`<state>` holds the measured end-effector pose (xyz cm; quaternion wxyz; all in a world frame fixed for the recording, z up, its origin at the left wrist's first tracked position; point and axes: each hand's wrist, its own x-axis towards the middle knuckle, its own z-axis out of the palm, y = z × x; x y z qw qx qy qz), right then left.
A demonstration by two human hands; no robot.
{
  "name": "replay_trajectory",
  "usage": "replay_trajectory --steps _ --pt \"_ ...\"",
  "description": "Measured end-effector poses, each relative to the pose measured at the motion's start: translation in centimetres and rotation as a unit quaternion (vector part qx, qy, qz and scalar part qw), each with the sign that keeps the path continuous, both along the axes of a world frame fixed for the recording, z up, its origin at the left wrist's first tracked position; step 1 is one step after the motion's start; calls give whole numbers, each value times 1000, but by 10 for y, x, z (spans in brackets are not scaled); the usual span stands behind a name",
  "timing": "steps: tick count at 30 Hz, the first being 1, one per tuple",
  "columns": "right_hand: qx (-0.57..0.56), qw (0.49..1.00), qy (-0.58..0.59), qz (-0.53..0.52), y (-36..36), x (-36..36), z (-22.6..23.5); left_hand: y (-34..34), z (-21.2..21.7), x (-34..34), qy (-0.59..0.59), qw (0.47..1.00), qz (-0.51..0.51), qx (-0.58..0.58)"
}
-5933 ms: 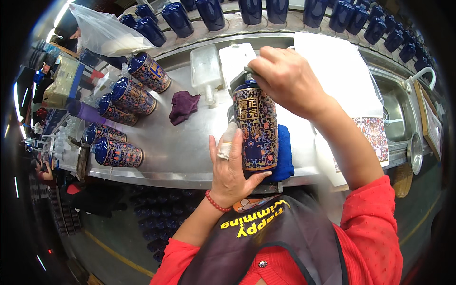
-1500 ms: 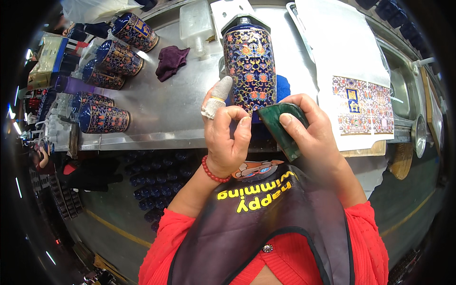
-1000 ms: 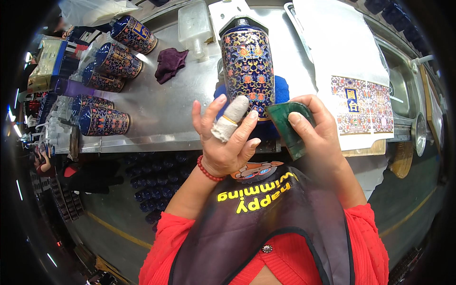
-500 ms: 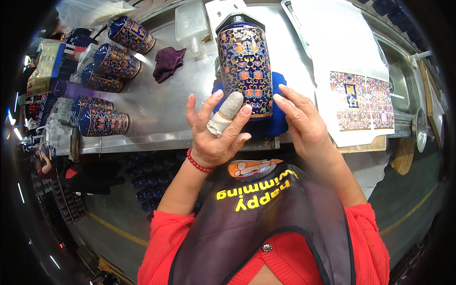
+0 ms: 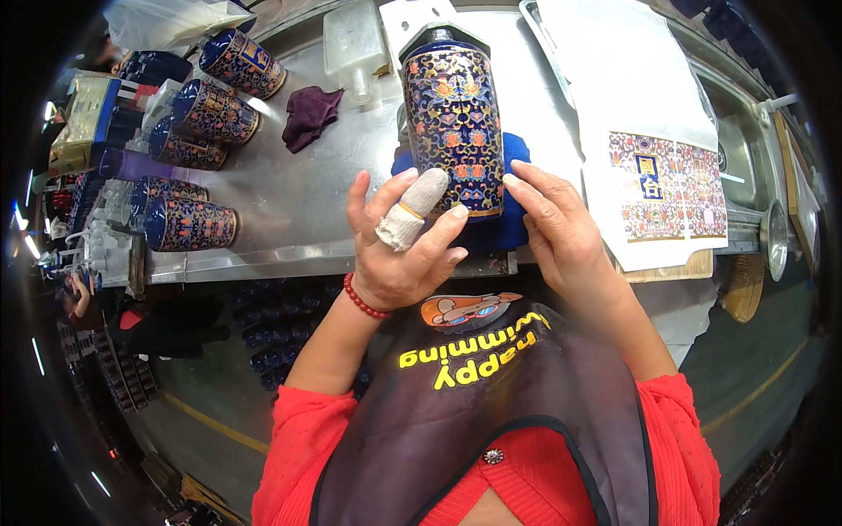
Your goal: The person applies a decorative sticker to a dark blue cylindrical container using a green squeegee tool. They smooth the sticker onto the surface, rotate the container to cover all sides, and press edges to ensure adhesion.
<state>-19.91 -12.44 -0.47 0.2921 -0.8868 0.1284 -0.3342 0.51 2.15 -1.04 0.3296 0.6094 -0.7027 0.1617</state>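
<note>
A dark blue bottle (image 5: 452,123) with a colourful floral pattern lies in front of me, its neck pointing away. A blue cloth (image 5: 517,197) is under its near end. My left hand (image 5: 399,250) is at the bottle's lower left, fingers apart, with a grey cloth cover (image 5: 412,210) on one finger and a red bead bracelet at the wrist. That covered finger overlaps the bottle's edge; whether it touches I cannot tell. My right hand (image 5: 566,228) is open just right of the bottle's base, fingers stretched out and holding nothing.
Several similar patterned bottles (image 5: 193,223) lie on the metal table (image 5: 298,197) at left. A dark purple cloth (image 5: 311,117) and a clear plastic container (image 5: 353,44) lie nearby. At right are white sheets with a patterned decal (image 5: 667,188), beside a metal sink (image 5: 744,140).
My left hand has shifted slightly, its thumb and fingers a little differently placed near the base. My right hand has barely moved. The bottle stays where it was.
</note>
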Motion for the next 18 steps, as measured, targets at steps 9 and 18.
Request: replay_trajectory --steps 9,18 --pt "14 1000 2 0 0 -1 2 -2 6 -1 19 1000 -7 14" --pt "-32 999 28 4 4 -1 -1 8 -11 -3 -9 999 33 3"
